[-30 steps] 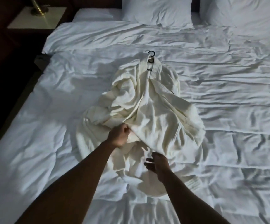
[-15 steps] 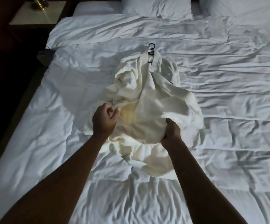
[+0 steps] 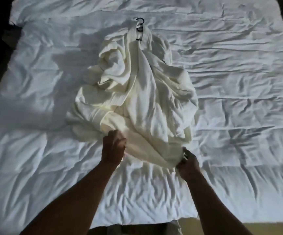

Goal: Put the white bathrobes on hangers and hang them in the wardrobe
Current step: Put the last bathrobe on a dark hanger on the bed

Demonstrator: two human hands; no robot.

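Note:
A cream-white bathrobe (image 3: 142, 92) lies crumpled in the middle of the bed, collar pointing away from me. A black hanger hook (image 3: 140, 21) sticks out of the collar; the rest of the hanger is hidden inside the robe. My left hand (image 3: 113, 146) grips the robe's lower left edge. At the lower right hem, my right hand (image 3: 187, 162) pinches the fabric. Both hands are at the near end of the robe.
The bed (image 3: 239, 82) is covered by a wrinkled white duvet that fills most of the view. Its near edge runs along the bottom, with a strip of beige floor (image 3: 239, 227) to the right. Dark room lies beyond the left side.
Both hands have dropped from the bunched middle of the robe to its near hem, and the fabric now lies lower and flatter. The view has tilted down, losing the pillows and nightstand.

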